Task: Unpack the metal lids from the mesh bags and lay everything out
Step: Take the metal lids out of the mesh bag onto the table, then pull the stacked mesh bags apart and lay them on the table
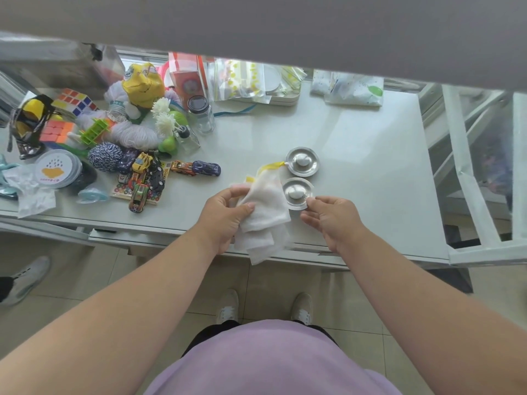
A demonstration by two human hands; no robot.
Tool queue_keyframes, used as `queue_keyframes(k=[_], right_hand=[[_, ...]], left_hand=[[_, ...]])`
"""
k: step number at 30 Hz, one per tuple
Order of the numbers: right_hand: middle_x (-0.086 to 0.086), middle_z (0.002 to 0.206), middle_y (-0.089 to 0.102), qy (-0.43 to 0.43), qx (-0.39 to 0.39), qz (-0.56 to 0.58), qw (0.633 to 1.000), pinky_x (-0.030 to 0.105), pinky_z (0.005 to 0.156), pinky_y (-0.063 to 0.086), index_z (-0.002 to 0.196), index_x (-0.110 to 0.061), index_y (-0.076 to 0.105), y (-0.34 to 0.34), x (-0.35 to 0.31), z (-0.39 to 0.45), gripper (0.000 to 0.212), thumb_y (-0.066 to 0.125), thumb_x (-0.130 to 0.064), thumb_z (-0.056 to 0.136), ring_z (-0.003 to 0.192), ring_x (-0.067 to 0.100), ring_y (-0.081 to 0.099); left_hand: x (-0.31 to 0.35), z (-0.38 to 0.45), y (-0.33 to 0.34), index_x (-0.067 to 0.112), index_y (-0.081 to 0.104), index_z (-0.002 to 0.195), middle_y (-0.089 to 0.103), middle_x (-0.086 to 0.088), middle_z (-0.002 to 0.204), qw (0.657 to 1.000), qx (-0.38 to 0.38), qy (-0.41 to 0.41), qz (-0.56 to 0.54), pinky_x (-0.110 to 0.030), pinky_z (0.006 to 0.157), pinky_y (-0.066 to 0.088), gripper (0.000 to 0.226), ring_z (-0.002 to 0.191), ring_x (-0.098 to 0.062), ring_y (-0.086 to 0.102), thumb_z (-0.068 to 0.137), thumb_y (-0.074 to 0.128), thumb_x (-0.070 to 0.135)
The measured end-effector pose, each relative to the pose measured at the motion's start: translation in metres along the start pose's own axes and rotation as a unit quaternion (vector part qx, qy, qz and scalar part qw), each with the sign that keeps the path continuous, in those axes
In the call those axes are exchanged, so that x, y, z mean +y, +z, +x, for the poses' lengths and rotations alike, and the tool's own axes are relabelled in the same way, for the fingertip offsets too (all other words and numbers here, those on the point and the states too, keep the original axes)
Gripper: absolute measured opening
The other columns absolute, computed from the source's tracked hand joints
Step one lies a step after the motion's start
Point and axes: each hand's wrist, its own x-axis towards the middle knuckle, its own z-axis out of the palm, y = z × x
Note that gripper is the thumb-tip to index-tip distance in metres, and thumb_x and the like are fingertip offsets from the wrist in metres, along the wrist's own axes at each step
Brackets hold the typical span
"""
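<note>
My left hand grips a bunch of white mesh bags with yellow drawstrings, held over the table's near edge. My right hand pinches the near rim of a round metal lid with a knob on top, right beside the bags. A second metal lid lies flat on the white table, just beyond the first one. A yellow cord from the bags reaches to its left rim.
A pile of toys fills the table's left side: toy cars, puzzle cubes, yarn balls, glass jars. Plastic-wrapped packets and a pouch lie at the back. A white metal frame stands on the right.
</note>
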Motion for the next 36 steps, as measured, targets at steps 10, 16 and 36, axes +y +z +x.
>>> queue_keyframes(k=[10, 16, 36], right_hand=[[0.01, 0.083, 0.075, -0.097, 0.084, -0.218, 0.968, 0.034, 0.058, 0.064, 0.1, -0.01, 0.069, 0.002, -0.001, -0.023, 0.021, 0.075, -0.028, 0.091, 0.052, 0.014, 0.069], [0.012, 0.086, 0.069, 0.029, -0.124, -0.043, 0.991, 0.027, 0.061, 0.058, 0.106, -0.003, 0.072, 0.044, 0.024, -0.06, 0.023, 0.074, -0.024, 0.097, 0.072, 0.021, 0.069], [0.008, 0.079, 0.07, -0.017, 0.014, -0.028, 0.999, 0.023, 0.054, 0.056, 0.095, -0.009, 0.073, 0.016, 0.046, -0.053, 0.009, 0.079, -0.009, 0.089, 0.06, 0.013, 0.065]], left_hand=[[-0.003, -0.006, -0.026, 0.019, 0.073, 0.128, 0.072, -0.012, 0.134, 0.997, 0.047, -0.007, -0.062, -0.054, 0.093, 0.063, 0.039, 0.114, -0.035, 0.074, 0.095, 0.073, -0.003], [-0.007, -0.013, -0.024, 0.018, 0.073, 0.121, 0.075, -0.011, 0.115, 0.997, -0.016, -0.032, -0.067, -0.042, 0.068, 0.068, 0.032, 0.087, -0.024, 0.08, 0.098, 0.068, -0.004], [-0.007, 0.002, -0.002, 0.02, 0.079, 0.105, 0.079, -0.018, 0.121, 0.999, 0.046, -0.027, 0.001, -0.04, 0.069, 0.061, 0.026, 0.077, -0.023, 0.074, 0.104, 0.061, 0.002]])
